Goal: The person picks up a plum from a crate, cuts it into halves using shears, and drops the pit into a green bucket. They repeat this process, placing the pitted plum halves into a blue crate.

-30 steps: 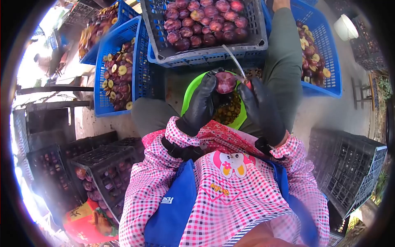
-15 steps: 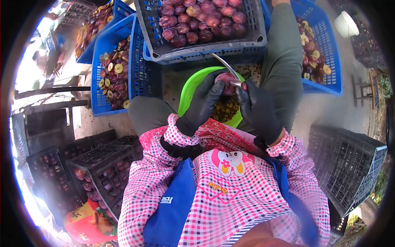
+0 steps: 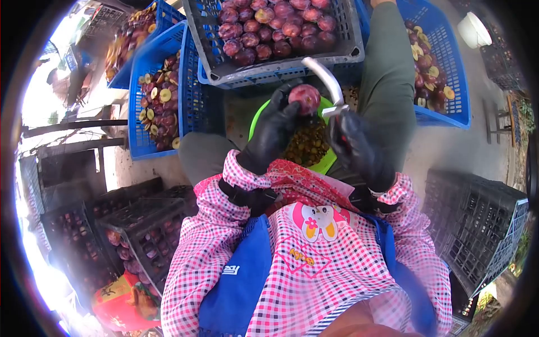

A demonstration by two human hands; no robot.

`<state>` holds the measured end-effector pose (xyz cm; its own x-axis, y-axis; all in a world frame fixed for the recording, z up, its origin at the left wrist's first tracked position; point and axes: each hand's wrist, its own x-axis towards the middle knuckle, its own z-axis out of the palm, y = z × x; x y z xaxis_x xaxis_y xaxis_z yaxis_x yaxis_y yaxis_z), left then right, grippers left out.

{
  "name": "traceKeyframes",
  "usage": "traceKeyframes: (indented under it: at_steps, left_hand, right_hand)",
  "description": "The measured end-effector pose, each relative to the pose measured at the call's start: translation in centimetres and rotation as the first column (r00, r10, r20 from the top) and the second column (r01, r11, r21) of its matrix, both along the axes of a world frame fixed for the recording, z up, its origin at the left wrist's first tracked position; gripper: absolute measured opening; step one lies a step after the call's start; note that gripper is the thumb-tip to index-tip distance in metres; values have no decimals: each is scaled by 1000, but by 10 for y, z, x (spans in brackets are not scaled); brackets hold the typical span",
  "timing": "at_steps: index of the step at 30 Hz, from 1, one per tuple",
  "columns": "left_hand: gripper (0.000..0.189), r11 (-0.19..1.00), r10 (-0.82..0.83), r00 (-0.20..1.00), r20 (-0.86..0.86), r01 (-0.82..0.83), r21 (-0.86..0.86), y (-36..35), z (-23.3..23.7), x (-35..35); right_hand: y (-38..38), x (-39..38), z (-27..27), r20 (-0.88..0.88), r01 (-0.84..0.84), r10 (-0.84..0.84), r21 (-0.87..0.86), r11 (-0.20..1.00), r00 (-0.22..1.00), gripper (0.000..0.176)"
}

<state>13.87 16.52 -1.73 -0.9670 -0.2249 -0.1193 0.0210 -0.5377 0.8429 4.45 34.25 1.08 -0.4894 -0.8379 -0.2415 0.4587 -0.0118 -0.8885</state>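
In a black glove, my left hand (image 3: 273, 130) is closed around a red-purple plum (image 3: 305, 99) and holds it up over the green bowl (image 3: 254, 119). My right hand (image 3: 355, 143), gloved in black too, grips the handle of a curved knife (image 3: 328, 82). Its pale blade points up and toward the left, apart from the plum, and a metal crosspiece sits at its base. Below both hands, the bowl holds a heap of brownish pits or scraps (image 3: 305, 147). Most of the knife handle is hidden in my right fingers.
Ahead, a grey crate (image 3: 224, 74) of whole plums rests on a blue crate. Blue crates of cut plums stand at left (image 3: 135, 112) and right (image 3: 449, 119). Black crates flank me at left (image 3: 126, 216) and right (image 3: 477, 224). A white bucket (image 3: 474, 31) is at far right.
The knife has come away from the plum, swinging right and up with my right hand. My left hand has tilted, and the plum sits slightly higher, more exposed.
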Motion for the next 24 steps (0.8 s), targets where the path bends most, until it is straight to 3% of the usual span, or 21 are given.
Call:
traceKeyframes:
  at_steps: [2,4,5,6,7,12,19,21,24]
  left_hand:
    - [49,980,88,991,-102,-67,188,-4,-4,-5]
    - [50,985,138,987,-81,-128,117,-8,-13,-2]
    - [52,992,123,991,-54,-124,-14,-9,-9,-2]
    - [54,983,108,994,-25,-111,-145,-9,-7,-1]
    - [54,983,109,994,-25,-111,-145,-10,-9,-1]
    - [70,980,89,996,-26,-93,-178,-12,-9,1]
    - [76,965,117,993,-33,-122,-231,-11,-3,2]
    - [83,945,35,999,-8,-35,-324,-6,6,4]
    - [74,980,94,995,-43,-100,-172,-2,3,0]
  right_hand:
    - [-6,3,4,-12,67,-67,64,996,998,30]
    - [-11,15,-14,-481,309,-225,102,946,847,25]
    - [-11,18,-19,-479,303,-220,103,947,850,25]
    - [-10,21,-24,-640,302,-168,106,947,749,23]
    - [-10,23,-26,-779,304,-110,107,947,618,22]
    - [-11,30,-23,-826,262,-31,142,955,562,22]
    - [-12,32,-23,-865,258,22,174,950,502,24]
    - [-16,33,-29,-864,274,29,191,943,503,24]
    - [-18,36,-41,-877,301,0,165,939,481,23]
